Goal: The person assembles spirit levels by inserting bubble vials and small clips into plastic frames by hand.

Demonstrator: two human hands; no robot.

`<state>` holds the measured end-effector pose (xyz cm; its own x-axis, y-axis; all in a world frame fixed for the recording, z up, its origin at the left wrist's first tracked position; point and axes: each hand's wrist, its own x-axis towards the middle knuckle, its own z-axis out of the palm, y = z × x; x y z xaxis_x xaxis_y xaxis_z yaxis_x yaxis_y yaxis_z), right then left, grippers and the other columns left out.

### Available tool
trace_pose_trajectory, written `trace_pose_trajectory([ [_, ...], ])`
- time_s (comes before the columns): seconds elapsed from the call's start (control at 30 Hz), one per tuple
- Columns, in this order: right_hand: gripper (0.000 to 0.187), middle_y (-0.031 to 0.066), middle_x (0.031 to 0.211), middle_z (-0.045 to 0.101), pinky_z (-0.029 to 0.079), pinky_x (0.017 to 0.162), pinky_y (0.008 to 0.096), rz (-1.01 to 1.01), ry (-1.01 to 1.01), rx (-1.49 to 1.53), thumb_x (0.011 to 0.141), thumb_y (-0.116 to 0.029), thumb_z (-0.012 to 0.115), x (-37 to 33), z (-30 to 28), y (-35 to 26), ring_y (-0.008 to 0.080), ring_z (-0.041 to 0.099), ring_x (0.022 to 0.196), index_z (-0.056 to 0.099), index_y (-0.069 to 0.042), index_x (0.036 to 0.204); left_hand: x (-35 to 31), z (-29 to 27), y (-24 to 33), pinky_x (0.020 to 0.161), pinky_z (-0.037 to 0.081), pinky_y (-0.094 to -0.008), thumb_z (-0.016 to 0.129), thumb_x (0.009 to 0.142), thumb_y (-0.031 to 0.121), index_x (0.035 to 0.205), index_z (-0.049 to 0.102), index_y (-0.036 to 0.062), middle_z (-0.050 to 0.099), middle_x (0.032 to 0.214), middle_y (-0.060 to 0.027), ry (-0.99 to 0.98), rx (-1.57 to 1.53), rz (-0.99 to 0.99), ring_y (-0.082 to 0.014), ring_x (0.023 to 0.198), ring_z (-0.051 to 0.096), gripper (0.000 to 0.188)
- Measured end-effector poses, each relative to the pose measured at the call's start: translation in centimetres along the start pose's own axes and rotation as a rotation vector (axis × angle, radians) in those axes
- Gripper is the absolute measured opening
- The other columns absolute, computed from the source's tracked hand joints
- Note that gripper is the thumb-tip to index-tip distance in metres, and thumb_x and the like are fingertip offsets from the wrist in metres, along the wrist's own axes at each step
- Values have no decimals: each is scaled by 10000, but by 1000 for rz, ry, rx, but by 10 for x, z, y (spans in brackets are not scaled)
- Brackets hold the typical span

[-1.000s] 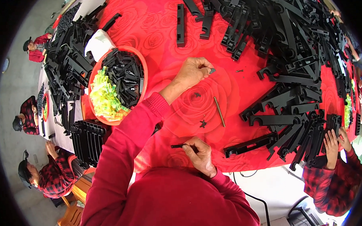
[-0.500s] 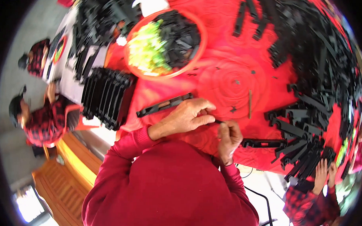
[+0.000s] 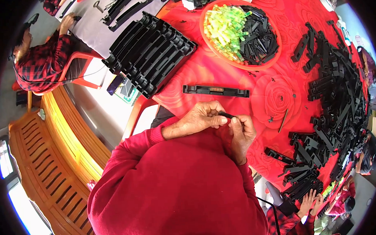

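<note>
Close in front of my body, both hands pinch a small black plastic piece (image 3: pixel 226 115) by its ends. My left hand (image 3: pixel 202 118) has thumb and forefinger closed on its left end. On the other end are the thumb and fingers of my right hand (image 3: pixel 241 134). Just beyond my left hand, a long black plastic bar (image 3: pixel 195 90) lies on the red tablecloth (image 3: pixel 236 79). A thin brownish stick (image 3: pixel 283 120) lies to the right, with tiny dark bits scattered near it.
An orange-red bowl (image 3: pixel 278 44) at the back holds yellow-green and black small pieces. Black bars (image 3: pixel 156 48) stand stacked at the left. A big heap of black bars (image 3: pixel 336 91) covers the right side. A co-worker's hands (image 3: pixel 310 202) are at lower right; another person (image 3: pixel 45 60) sits left, beyond a wooden bench (image 3: pixel 53 176).
The view has swung, so the bowl, stack and long bar now appear farther right. My hands remain close together, and the small black piece between them shows more plainly.
</note>
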<state>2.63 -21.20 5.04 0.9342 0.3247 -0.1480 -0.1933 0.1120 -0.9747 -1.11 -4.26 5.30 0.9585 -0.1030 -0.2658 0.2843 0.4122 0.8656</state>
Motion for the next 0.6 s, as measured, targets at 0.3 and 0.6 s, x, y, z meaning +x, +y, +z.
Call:
trace_pose_trajectory([
  [0.3, 89, -66, 725, 530, 344, 563, 162, 60, -31, -141, 862, -9, 659, 19, 21, 10, 0, 420, 628, 575, -33, 841, -10, -29, -10, 590, 486, -213, 616, 925, 140, 886, 623, 36, 633, 748, -6, 137, 51, -61, -65, 655, 576, 112],
  [0.6, 99, -91, 667, 481, 298, 520, 171, -9, -24, -302, 838, -3, 672, 47, 18, -7, -5, 376, 592, 596, -29, 780, -17, -30, 10, 601, 471, -279, 689, 838, 119, 904, 634, 37, 609, 770, -59, 366, 558, 184, -162, 665, 585, 119],
])
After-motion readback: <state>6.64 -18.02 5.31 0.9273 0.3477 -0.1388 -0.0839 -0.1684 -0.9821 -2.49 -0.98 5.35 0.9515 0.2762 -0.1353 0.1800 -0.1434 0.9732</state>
